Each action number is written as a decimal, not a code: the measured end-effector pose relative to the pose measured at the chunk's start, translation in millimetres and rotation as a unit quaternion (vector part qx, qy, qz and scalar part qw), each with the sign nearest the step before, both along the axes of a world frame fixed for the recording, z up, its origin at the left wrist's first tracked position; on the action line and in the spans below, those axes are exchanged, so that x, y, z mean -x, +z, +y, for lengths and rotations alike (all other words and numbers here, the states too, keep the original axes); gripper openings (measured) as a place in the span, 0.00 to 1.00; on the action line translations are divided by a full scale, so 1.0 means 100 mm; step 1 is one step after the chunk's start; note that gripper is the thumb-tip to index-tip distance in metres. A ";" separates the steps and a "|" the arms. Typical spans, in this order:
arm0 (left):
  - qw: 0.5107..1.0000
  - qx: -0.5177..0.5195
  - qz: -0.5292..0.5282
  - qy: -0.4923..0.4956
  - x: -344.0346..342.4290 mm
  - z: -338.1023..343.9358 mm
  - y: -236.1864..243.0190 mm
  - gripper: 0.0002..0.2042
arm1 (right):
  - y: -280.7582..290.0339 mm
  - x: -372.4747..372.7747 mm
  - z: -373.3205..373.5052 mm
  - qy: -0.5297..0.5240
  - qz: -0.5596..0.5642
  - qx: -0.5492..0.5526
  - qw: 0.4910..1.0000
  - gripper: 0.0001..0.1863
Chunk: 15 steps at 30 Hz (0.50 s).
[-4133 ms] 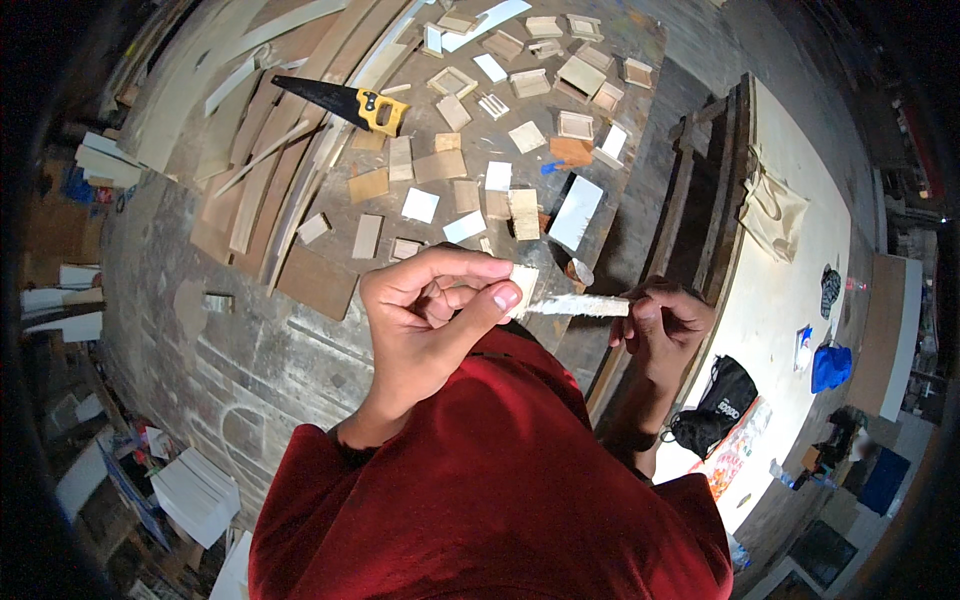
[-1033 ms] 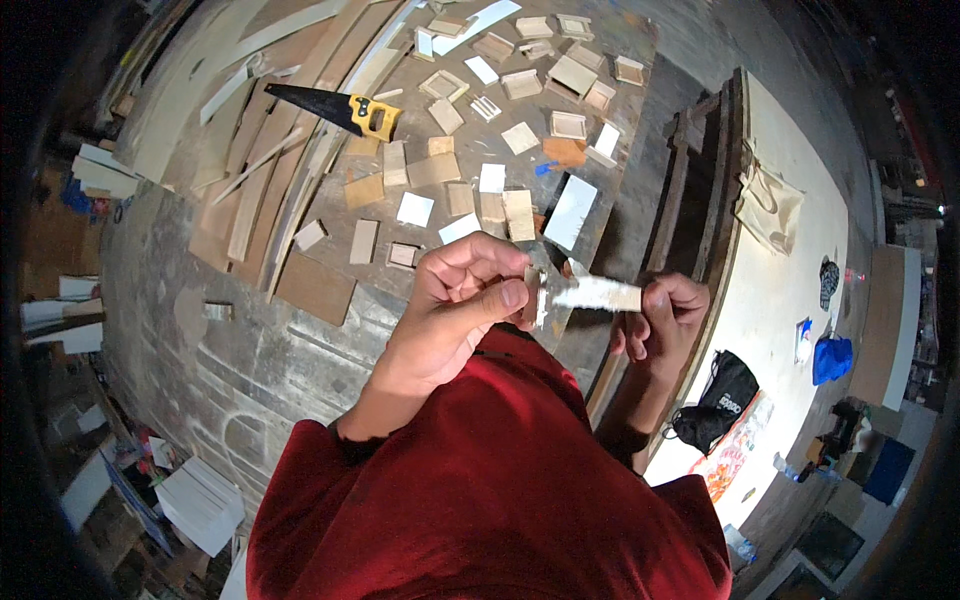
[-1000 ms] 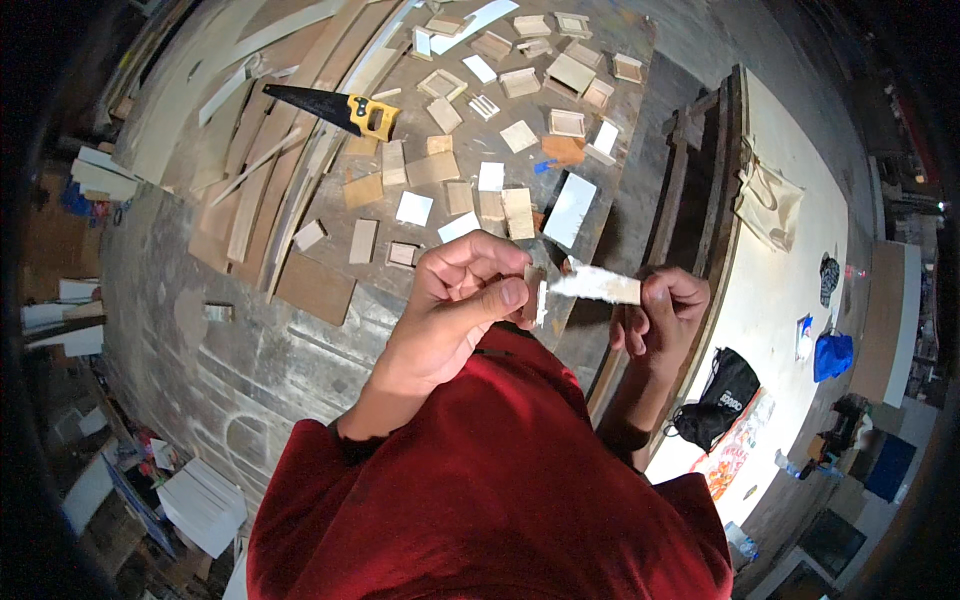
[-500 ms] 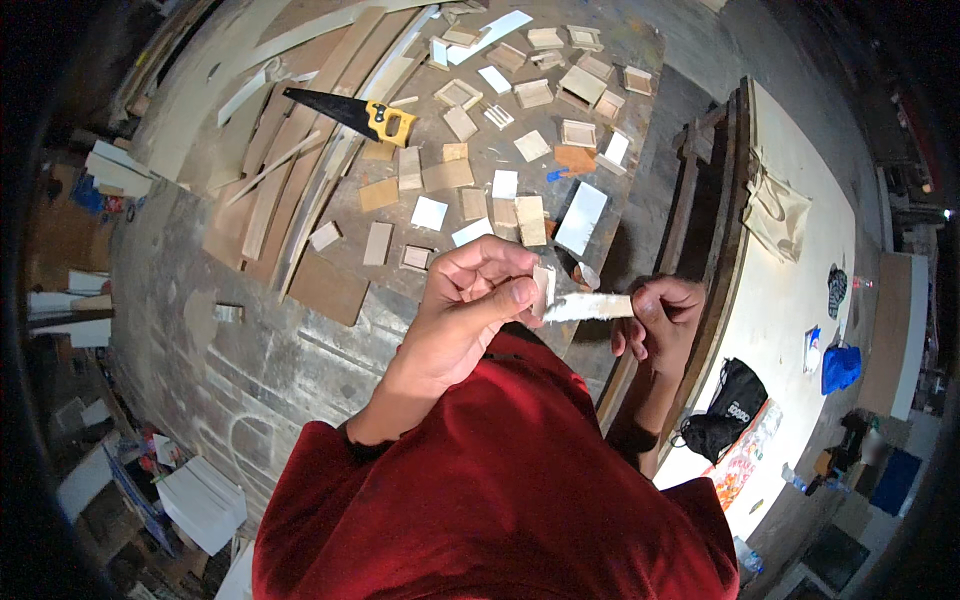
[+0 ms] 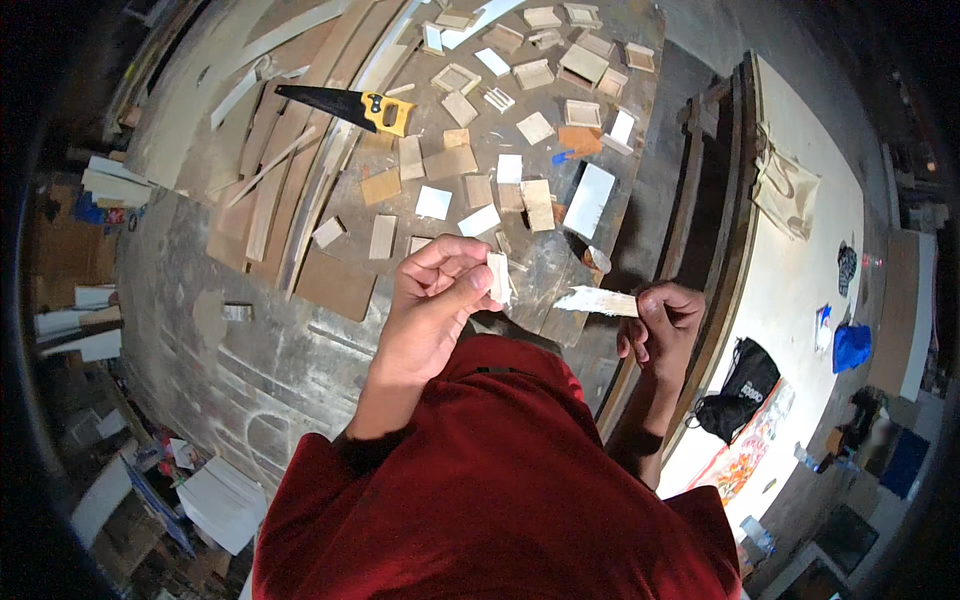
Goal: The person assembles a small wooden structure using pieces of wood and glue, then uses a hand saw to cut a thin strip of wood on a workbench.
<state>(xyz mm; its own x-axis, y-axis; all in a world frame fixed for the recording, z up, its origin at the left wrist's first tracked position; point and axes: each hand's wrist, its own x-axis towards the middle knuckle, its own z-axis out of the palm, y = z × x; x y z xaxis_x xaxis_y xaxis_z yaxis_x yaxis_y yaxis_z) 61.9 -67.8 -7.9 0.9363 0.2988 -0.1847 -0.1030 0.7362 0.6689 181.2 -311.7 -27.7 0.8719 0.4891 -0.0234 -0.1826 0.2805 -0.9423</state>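
Between the thumb and fingers of my left hand is a small pale wooden block, held upright over the near edge of the worktable. A flat wooden stick is pinched in my right hand; its ragged far end is coated white and points left toward the block. A gap separates the stick's tip from the block. Just beyond the stick, at the table's edge, sits a small roundish container, its contents unclear.
Several small wooden boxes and frames and white pieces cover the worktable. A yellow-handled handsaw lies among long boards at left. On the right, a pale table carries a cloth bag and black drawstring bag.
My left hand has drawn left with the wooden block, away from the stick's coated end. My right hand stays almost in place, still holding the stick.
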 end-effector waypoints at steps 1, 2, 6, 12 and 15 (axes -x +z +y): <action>1.000 -0.008 0.004 -0.003 0.02 0.04 0.00 0.11 | 0.04 0.03 0.07 0.000 0.000 0.006 1.000 0.11; 1.000 -0.001 0.004 -0.010 0.04 0.08 0.01 0.11 | 0.06 0.05 0.17 0.020 -0.002 -0.002 1.000 0.11; 0.998 0.005 -0.023 -0.065 0.06 0.31 0.05 0.09 | 0.14 0.17 0.55 0.020 0.015 -0.020 0.999 0.10; 0.993 0.016 -0.055 -0.107 0.12 0.72 0.05 0.08 | 0.28 0.47 0.89 -0.054 0.013 0.004 0.998 0.10; 0.988 0.031 -0.099 -0.116 0.16 0.92 0.03 0.09 | 0.36 0.61 1.09 -0.073 0.012 -0.008 0.997 0.10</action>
